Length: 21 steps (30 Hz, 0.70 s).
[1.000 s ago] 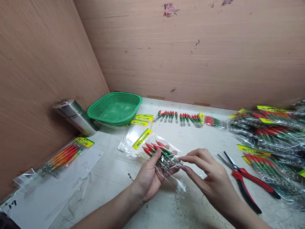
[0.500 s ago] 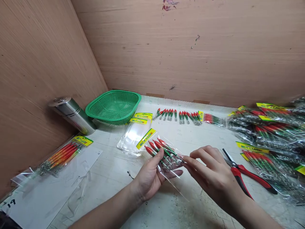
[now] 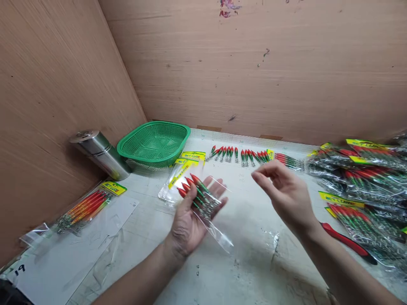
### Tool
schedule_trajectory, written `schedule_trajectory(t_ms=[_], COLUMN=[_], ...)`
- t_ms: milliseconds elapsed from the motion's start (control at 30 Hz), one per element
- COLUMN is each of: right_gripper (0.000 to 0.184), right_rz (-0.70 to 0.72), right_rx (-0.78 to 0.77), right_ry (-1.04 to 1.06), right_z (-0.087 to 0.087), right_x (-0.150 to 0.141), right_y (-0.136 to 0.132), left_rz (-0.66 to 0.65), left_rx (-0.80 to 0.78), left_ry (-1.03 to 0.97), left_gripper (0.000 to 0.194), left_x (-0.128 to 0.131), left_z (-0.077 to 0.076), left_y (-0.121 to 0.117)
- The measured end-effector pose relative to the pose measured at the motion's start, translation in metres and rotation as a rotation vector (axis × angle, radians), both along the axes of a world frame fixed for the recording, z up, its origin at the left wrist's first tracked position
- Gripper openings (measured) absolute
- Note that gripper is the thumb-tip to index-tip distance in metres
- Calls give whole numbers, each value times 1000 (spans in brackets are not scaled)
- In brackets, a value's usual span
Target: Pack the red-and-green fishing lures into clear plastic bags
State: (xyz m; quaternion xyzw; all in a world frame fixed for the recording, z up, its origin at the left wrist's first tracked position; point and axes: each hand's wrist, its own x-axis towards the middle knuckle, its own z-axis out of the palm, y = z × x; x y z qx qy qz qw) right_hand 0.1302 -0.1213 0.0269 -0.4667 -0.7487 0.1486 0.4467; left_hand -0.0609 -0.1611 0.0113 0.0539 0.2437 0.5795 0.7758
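Observation:
My left hand (image 3: 187, 226) is closed round a clear bag of squid jigs (image 3: 199, 188). The jigs inside have red tips, green bodies and silvery hook ends, and the thumb presses across them. A yellow header, blurred by motion, tops the bag near a stack of clear bags (image 3: 168, 182). Apart from the bag, to its right, my right hand (image 3: 284, 197) hangs over the table with thumb and index tips together and the other fingers curled; nothing shows in it. Beyond it lies a row of loose squid jigs (image 3: 229, 153).
A green basket (image 3: 125, 159) and a steel flask (image 3: 104, 152) stand at the back left. Filled lure bags (image 3: 372, 173) are heaped on the right. Pliers (image 3: 348, 243) lie partly under my right forearm. On the left, a bag of orange-red lures (image 3: 84, 207) rests on white paper (image 3: 63, 271).
My right hand has come away from the hook ends of the jigs and moved up and right. My left hand has shifted left with the bag, tilting it.

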Motion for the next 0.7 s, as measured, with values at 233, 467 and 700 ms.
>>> schedule_trajectory(t_ms=[233,467,700], right_gripper=[18,28,26], right_rz=[-6,-93,-9], right_rx=[-125,-83,-78], right_ry=[-414,-609,-618], right_z=[-52,-52,-39], right_x=[-43,-88,-77], right_y=[99,143,135], left_rz=[208,139,64], left_rx=[-66,-93,-110], left_ry=[51,53,62], left_gripper=[42,39,33], left_x=[-20,-11,-8], left_z=[11,1,-5], left_y=[18,14,12])
